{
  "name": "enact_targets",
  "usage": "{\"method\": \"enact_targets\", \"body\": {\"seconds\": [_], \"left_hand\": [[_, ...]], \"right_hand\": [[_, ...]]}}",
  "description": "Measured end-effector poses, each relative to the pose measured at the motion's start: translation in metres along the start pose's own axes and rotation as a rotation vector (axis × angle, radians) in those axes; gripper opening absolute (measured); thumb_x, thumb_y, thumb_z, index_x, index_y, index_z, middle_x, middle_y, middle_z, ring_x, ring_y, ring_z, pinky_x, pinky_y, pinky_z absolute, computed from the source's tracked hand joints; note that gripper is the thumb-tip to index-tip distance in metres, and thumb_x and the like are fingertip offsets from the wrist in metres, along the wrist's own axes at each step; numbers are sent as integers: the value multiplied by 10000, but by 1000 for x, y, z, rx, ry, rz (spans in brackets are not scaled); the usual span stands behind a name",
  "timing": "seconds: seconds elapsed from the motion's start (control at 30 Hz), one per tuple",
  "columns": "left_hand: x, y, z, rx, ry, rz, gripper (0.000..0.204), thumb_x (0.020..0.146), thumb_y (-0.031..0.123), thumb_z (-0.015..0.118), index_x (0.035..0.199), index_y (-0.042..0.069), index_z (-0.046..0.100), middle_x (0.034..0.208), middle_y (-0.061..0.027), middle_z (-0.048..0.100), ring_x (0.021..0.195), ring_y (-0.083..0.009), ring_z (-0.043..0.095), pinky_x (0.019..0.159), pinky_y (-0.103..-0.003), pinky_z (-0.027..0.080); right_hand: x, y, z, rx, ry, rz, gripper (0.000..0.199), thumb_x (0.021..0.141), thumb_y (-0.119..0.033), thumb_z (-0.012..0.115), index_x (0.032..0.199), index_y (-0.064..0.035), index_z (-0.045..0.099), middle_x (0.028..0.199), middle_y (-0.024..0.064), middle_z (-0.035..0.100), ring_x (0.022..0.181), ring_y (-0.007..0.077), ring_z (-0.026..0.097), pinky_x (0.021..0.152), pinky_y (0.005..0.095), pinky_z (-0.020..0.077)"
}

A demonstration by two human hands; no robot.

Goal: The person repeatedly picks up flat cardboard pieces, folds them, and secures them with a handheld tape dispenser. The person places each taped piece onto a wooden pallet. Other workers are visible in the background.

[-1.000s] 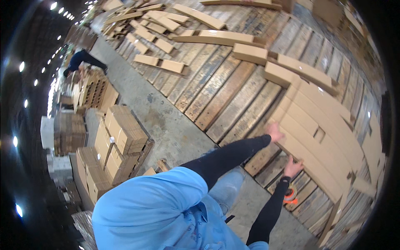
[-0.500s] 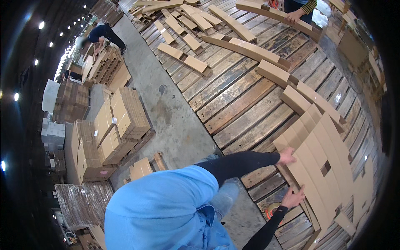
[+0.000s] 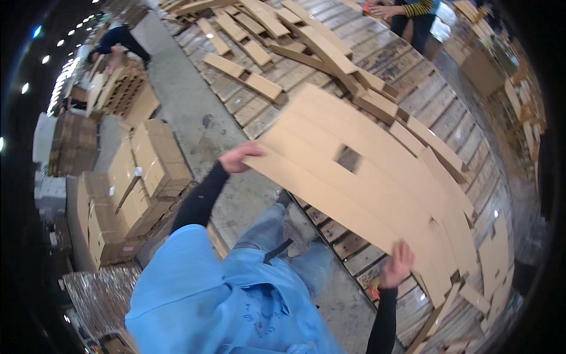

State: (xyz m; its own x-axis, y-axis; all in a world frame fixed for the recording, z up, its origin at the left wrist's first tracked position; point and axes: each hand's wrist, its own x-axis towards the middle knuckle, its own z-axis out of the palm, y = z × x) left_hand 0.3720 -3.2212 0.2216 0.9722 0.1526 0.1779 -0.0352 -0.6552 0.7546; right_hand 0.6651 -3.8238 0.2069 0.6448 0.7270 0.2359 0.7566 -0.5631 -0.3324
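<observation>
A large flat cardboard sheet (image 3: 306, 147) with fold lines and a square cut-out stretches in front of me, tilted over the edge of the wooden slatted platform. At its left corner, my left hand (image 3: 240, 157) is closed on the edge, thumb on top. My right hand (image 3: 398, 264) is at the near edge towards the right end, its fingers over the board and slightly blurred. More flat cardboard sheets (image 3: 451, 227) lie under and beyond the right part of this one.
Folded long cardboard pieces (image 3: 259, 85) lie across the slatted platform (image 3: 448, 97). A roll of orange tape (image 3: 375, 289) sits near my right wrist. Stacked flat cartons (image 3: 159, 159) stand on the left. A co-worker in striped sleeves (image 3: 418, 7) stands at the far side; another person bends at far left.
The cardboard sheet has come up off the pile and swung left towards me. My left hand moved far left with its corner; my right hand stays by the near edge.
</observation>
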Motion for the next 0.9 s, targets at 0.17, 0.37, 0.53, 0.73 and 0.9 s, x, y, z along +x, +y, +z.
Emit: {"method": "enact_targets", "body": {"seconds": [0.17, 0.37, 0.53, 0.73, 0.9], "left_hand": [[-122, -110, -63, -1067, 878, -1071, 362, 984, 338, 634, 1243, 85, 608, 1097, -67, 708, 1037, -222, 677, 867, -381, 544], [-93, -87, 16, 105, 846, -773, 381, 937, 321, 697, 1089, -1, 562, 1535, -235, 358, 1399, -355, 396, 1165, -509, 308], [-92, -49, 26, 586, -113, -278, 307, 814, 273, 766, 956, 65, 590, 1621, -266, 236, 1500, -454, 211, 1218, -610, 167], [-47, -101, 52, 727, -176, 72, 252, 801, 261, 760, 897, 133, 565, 1619, -209, 280, 1505, -404, 245, 1209, -662, 148], [-28, -154, 83, 664, -183, 128, 253, 774, 236, 766, 907, 137, 576, 1606, -189, 314, 1498, -388, 278, 1200, -659, 198]], "right_hand": [[88, -151, 69, 36, -108, -186, 475, 758, -98, 667, 1233, -93, 660, 1335, 92, 634, 1276, 296, 550, 1075, 512, 403], [115, -283, 158, 9, -427, -161, 220, 890, -167, 561, 1041, -48, 666, 1101, 186, 713, 1032, 306, 690, 880, 467, 506], [133, -311, 215, 265, -839, 110, 259, 969, -239, 561, 1043, -12, 660, 922, 255, 702, 910, 395, 694, 809, 484, 520], [118, -230, 262, 626, -935, 241, 373, 989, -315, 605, 1136, 25, 650, 976, 260, 701, 975, 405, 678, 856, 458, 525], [145, -216, 275, 653, -946, 407, 509, 928, -361, 711, 1270, 6, 624, 1123, 217, 687, 1061, 364, 650, 971, 431, 497]]}}
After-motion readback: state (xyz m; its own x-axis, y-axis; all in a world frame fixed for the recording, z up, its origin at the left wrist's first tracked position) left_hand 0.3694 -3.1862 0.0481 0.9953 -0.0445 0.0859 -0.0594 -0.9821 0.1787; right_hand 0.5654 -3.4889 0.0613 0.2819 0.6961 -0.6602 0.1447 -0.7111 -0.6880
